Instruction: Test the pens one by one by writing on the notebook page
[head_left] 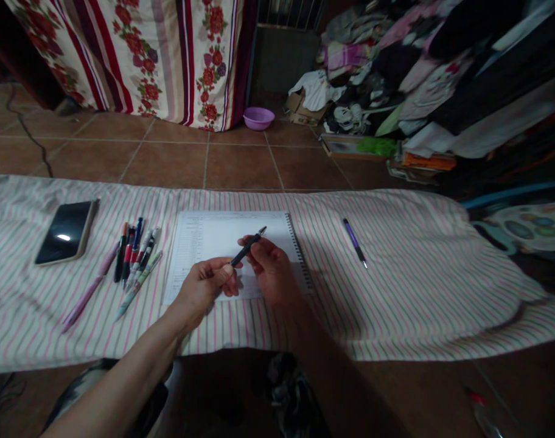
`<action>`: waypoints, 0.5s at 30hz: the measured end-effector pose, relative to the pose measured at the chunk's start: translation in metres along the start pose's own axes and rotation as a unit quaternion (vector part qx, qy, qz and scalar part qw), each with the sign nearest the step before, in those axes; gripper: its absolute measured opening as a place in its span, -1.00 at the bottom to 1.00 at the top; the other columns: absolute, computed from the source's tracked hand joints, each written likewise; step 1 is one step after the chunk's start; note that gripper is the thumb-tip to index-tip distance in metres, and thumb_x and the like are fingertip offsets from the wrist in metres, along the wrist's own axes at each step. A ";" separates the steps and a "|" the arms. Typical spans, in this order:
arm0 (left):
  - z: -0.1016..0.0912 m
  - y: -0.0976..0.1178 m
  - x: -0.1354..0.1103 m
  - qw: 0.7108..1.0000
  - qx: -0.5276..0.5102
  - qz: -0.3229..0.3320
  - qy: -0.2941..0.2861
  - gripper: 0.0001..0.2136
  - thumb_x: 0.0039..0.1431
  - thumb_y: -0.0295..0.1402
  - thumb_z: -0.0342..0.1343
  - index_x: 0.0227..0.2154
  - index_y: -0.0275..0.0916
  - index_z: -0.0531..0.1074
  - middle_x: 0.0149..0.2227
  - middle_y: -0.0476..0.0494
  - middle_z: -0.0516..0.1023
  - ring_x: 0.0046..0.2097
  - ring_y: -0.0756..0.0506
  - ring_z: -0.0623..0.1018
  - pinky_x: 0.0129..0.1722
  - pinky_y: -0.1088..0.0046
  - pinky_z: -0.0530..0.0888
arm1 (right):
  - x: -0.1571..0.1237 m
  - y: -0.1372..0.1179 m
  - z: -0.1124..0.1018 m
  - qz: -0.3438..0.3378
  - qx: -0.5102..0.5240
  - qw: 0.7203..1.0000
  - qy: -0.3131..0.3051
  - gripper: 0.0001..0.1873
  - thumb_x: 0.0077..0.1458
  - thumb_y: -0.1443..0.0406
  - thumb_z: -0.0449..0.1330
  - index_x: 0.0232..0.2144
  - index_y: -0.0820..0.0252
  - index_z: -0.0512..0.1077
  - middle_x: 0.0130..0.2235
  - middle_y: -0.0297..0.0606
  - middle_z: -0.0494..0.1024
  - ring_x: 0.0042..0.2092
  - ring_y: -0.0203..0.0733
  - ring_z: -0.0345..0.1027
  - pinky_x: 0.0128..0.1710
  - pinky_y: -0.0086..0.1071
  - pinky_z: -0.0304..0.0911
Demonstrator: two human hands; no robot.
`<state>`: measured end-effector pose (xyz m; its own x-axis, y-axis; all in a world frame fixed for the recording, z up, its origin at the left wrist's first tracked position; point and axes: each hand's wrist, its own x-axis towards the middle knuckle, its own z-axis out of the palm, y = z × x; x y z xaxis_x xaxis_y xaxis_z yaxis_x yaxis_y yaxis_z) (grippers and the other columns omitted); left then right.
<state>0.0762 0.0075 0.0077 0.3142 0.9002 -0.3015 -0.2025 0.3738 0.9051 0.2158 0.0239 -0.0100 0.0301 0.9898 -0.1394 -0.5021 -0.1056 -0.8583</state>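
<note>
Both hands hold one black pen [249,246] above a spiral-bound notebook [213,237] that lies open on a striped cloth [396,274]. My left hand [204,289] pinches the pen's lower end between thumb and fingers. My right hand [271,267] grips the pen's middle, with the tip pointing up and to the right. The notebook page carries a printed table along its left side.
Several pens [134,255] lie in a row left of the notebook, with a pink pen [88,292] beside them. A dark phone [65,232] rests at far left. A purple pen [354,242] lies to the right. A purple bowl [258,118] and piled clothes [396,73] sit beyond.
</note>
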 end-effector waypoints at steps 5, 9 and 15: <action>-0.004 0.001 0.000 1.000 -0.005 -0.005 -0.021 -0.76 0.00 -0.25 0.16 -0.39 -0.38 0.48 -0.64 -0.02 0.43 -0.59 0.07 0.36 -0.54 0.55 0.25 | -0.001 -0.008 0.000 0.029 -0.006 0.999 -0.012 -0.79 -0.21 0.23 0.32 -0.40 0.09 0.55 -0.32 -0.31 0.58 -0.44 -0.35 0.15 -0.42 -0.40 0.06; -0.004 0.000 0.000 1.000 0.003 0.003 -0.016 -0.77 0.00 -0.26 0.16 -0.39 -0.37 0.48 -0.64 -0.01 0.43 -0.59 0.08 0.34 -0.53 0.55 0.26 | 0.001 -0.005 0.001 0.003 -0.007 1.000 0.005 -0.85 -0.25 0.25 0.33 -0.48 0.10 0.54 -0.39 -0.34 0.57 -0.49 -0.37 0.10 -0.42 -0.39 0.07; -0.001 0.000 0.000 0.999 0.032 0.014 0.024 -0.76 -0.04 -0.25 0.17 -0.39 -0.37 0.48 -0.65 0.01 0.41 -0.59 0.07 0.34 -0.49 0.51 0.29 | 0.002 0.006 0.002 -0.035 -0.018 0.999 0.024 -0.89 -0.21 0.26 0.33 -0.53 0.11 0.48 -0.39 -0.37 0.54 -0.48 -0.38 0.13 -0.41 -0.42 0.09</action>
<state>0.0749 0.0075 0.0078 0.2634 0.9205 -0.2887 -0.1501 0.3347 0.9303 0.2107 0.0249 -0.0143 0.1056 0.9894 -0.1000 -0.4650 -0.0397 -0.8844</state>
